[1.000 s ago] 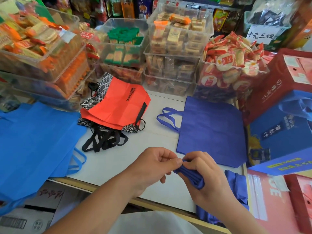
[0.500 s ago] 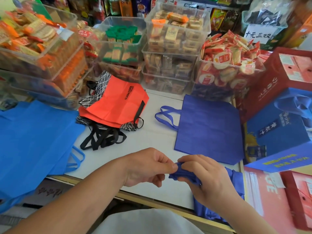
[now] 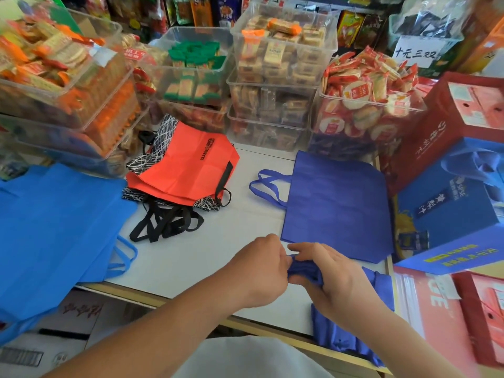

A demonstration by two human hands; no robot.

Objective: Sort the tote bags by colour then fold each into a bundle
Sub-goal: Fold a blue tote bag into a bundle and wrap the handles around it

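Navy tote bag (image 3: 304,271) was half-rolled above the worktop (image 3: 191,257) front edge, its tail hanging past it. Fingers of left hand (image 3: 261,268) and right hand (image 3: 341,282) were clamped on the roll. Risk: a slackened pinch would let the springy fabric unroll, and the tail's weight could drag it off.

Bare tabletop (image 3: 245,222) between orange tote (image 3: 185,170), navy tote (image 3: 335,203)

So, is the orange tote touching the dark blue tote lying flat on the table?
Apart. The head view shows bare white table between the orange tote, black handles included, and the dark blue tote.
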